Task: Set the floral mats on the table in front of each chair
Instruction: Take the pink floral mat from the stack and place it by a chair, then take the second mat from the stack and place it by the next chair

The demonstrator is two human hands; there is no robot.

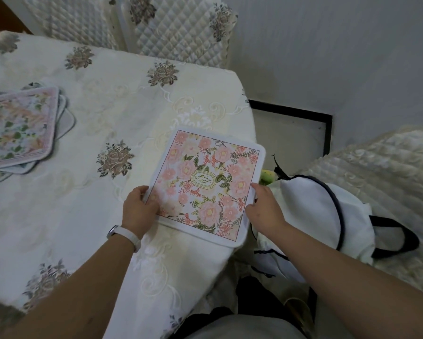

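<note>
A square floral mat (206,184) with pink flowers and a white border lies at the table's right edge, one corner just over the rim. My left hand (138,209) grips its near left corner, thumb on top. My right hand (263,209) holds its right edge. A stack of several other floral mats (17,129) rests on the table (88,99) at the far left, fanned out unevenly.
The table wears a cream embroidered cloth. A quilted chair back (178,28) stands at the far side. Another quilted chair (386,177) at the right holds a white bag (320,214) with dark trim and handles.
</note>
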